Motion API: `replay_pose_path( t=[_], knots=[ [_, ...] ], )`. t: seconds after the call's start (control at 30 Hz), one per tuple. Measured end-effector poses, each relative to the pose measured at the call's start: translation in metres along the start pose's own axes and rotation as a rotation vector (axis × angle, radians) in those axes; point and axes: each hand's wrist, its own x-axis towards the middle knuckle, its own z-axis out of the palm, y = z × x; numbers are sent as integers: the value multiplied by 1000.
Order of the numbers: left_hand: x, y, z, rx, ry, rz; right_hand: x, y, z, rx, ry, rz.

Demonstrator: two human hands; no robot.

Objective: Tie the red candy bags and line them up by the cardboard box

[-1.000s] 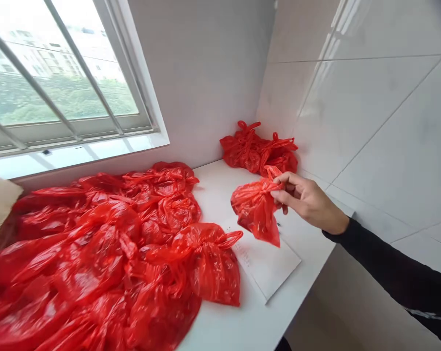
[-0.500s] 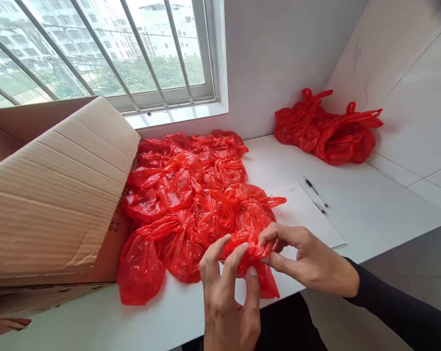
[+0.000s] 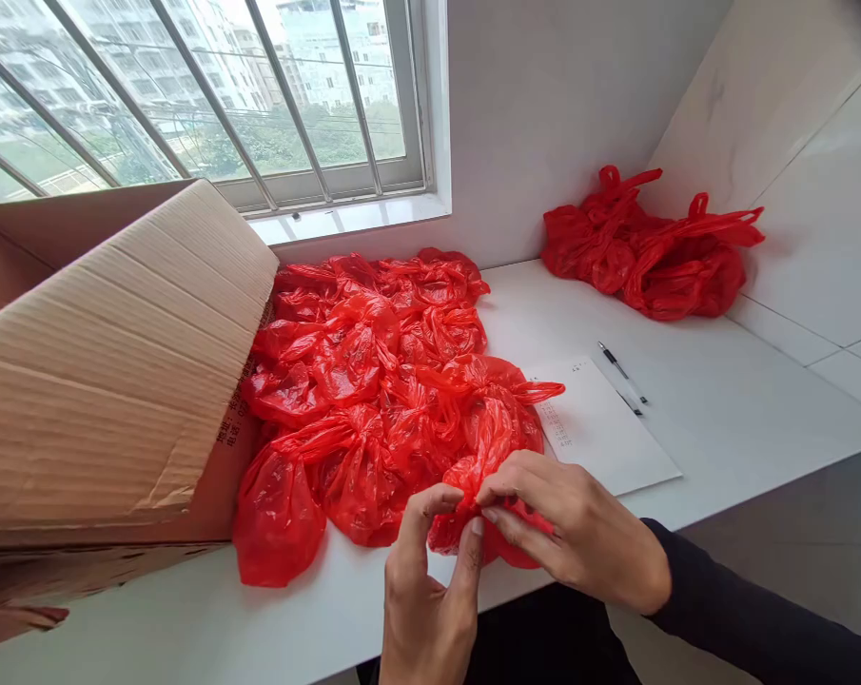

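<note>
Near the table's front edge, a red plastic bag (image 3: 450,535) lies bunched between my two hands. My right hand (image 3: 562,523) is closed on it, thumb and forefinger pinching the gathered plastic. From the lower left, my left hand (image 3: 430,585) pinches the same bunched part, its forefinger and thumb tips close to the right hand's fingertips. Behind and to the left sit several knotted red plastic bags (image 3: 351,362), packed together. What the bags contain is hard to make out.
An open cardboard box (image 3: 123,362) stands at the left. Printed paper (image 3: 608,433) and a black-capped pen (image 3: 622,373) lie on the white table (image 3: 730,400) to the right. More red bags (image 3: 644,247) are heaped in the back corner. A barred window is behind.
My right hand has moved left and slightly down, bringing the gathered plastic to my left hand. My left forefinger and thumb have come closer together on it.
</note>
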Motion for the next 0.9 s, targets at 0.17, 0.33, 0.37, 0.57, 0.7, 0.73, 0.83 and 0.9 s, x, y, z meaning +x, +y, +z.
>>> replay_pose_path(
  t=[0.17, 0.33, 0.37, 0.57, 0.7, 0.73, 0.83, 0.9],
  knots=[
    [1, 5, -2, -62, -31, 2, 1, -1, 4, -68, 9, 18],
    [1, 7, -3, -54, -61, 4, 1, -2, 6, -184, -78, 78],
    [1, 5, -3, -46, -71, 6, 1, -1, 7, -200, -105, 88],
    [0, -2, -4, -58, -68, 33, 1, 6, 13, -195, -177, 136],
    [1, 0, -5, -96, -75, 32, 2, 8, 15, -164, -185, 174],
    [1, 0, -6, -106, -83, 26, 2, 8, 16, -163, -176, 173],
    [1, 1, -8, -135, -98, -8, 2, 9, 19, -167, -148, 159],
    [1, -1, -9, -142, -106, -28, 1, 9, 19, -163, -141, 153]
  ],
)
